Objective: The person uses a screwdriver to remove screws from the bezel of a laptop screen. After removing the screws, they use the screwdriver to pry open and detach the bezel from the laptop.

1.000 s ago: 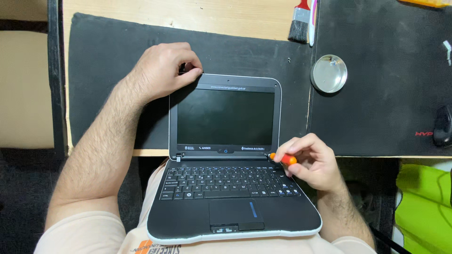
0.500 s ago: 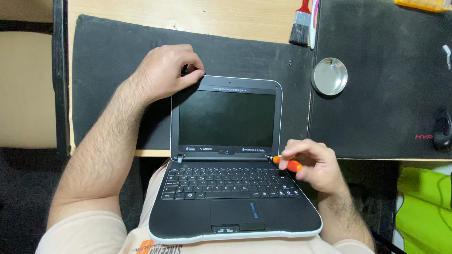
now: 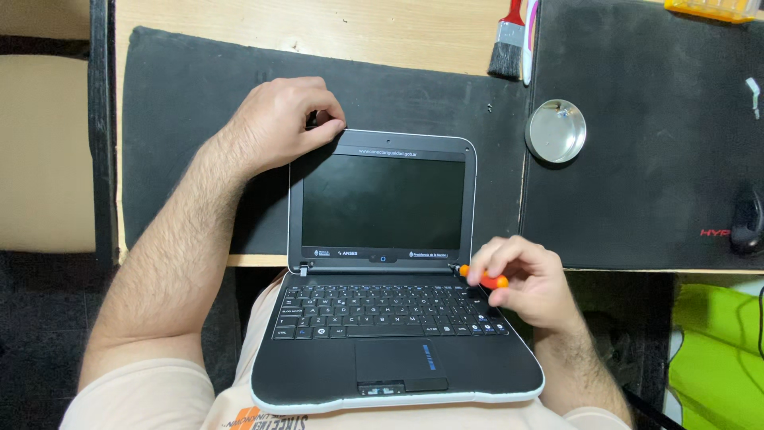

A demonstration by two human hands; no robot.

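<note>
A small black laptop with a white rim rests open on my lap, its dark screen leaning against the desk edge. My left hand grips the top left corner of the lid. My right hand is closed around a small screwdriver with an orange handle, its tip at the right hinge of the laptop, just below the screen's lower right corner.
Two black mats cover the wooden desk. A round metal dish sits right of the screen. A paintbrush lies at the back, a black mouse at the far right, a yellow-green bag below it.
My right hand has turned slightly at the hinge, with the orange handle shifting a little between the fingers. My left hand stays on the lid corner.
</note>
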